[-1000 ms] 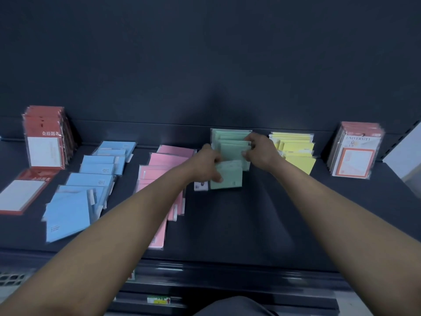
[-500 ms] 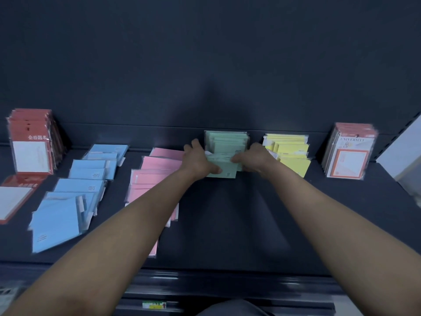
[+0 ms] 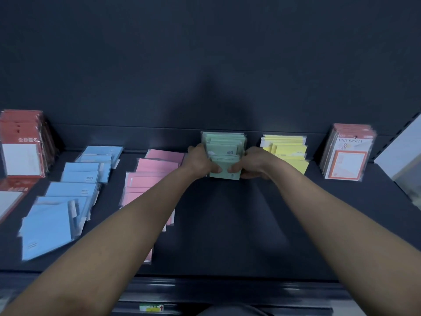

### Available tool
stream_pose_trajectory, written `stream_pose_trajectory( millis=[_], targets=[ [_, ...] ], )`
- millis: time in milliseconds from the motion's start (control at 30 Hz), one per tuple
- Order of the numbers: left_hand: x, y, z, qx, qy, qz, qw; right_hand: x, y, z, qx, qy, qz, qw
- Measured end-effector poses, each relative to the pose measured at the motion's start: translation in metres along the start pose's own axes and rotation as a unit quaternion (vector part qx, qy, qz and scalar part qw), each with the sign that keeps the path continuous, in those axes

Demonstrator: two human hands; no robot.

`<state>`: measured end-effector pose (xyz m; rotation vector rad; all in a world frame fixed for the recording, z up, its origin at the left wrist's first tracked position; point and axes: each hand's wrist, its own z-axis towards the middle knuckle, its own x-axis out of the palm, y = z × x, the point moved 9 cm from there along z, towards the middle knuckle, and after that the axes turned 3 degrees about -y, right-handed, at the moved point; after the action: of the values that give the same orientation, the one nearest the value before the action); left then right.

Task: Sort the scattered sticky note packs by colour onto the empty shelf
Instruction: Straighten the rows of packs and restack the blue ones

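At the back-centre of the shelf (image 3: 227, 224), against the rear wall (image 3: 205, 65), sit the green packs (image 3: 224, 147). They are pale mint and clear-wrapped, w/ small dark print near one corner, and their edges are a bit blurred. They overlap like shingles, faces tilted up toward the camera. The row's long axis runs from the wall out to the front, nearest pack lowest.

L hand (image 3: 200, 161) grips the stack's left side and R hand (image 3: 252, 163) its right. Fingers curl round the edges, and both thumbs press on the front pack's face.

Just left of the green packs lie pink packs (image 3: 157, 169) in a front-to-back row. Further left are blue packs (image 3: 75, 190), the nearest skewed. Just right of green are yellow packs (image 3: 287, 149), also overlapping. Far left stand left red pads (image 3: 21, 144) and far right stand right red pads (image 3: 348, 153), both upright.

Shelf and wall are matt dark, light is dim, and a shadow falls on the wall above green. Below green, on the front rail, is a small label (image 3: 151, 307).
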<state>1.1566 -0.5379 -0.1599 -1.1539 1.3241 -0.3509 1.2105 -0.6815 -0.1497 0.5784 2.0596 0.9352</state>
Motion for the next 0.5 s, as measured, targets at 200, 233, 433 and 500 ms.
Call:
stream_pose_trajectory(
  millis=[200, 233, 433, 500],
  targets=[
    [0.008, -0.003, 0.000, 0.011, 0.028, 0.034, 0.999, -0.011, 0.011, -0.001, -0.027, -0.104, -0.177, 0.978],
    [0.007, -0.002, -0.001, 0.011, 0.026, 0.028, 0.999, -0.011, 0.010, 0.001, -0.024, -0.100, -0.168, 0.980],
    [0.001, 0.005, -0.002, -0.022, 0.012, -0.032, 0.999, -0.001, 0.006, 0.003, -0.009, -0.049, -0.030, 0.998],
    [0.003, 0.006, -0.002, -0.028, 0.035, -0.061, 0.997, 0.001, 0.005, 0.003, -0.013, -0.044, -0.009, 0.999]
  ],
)
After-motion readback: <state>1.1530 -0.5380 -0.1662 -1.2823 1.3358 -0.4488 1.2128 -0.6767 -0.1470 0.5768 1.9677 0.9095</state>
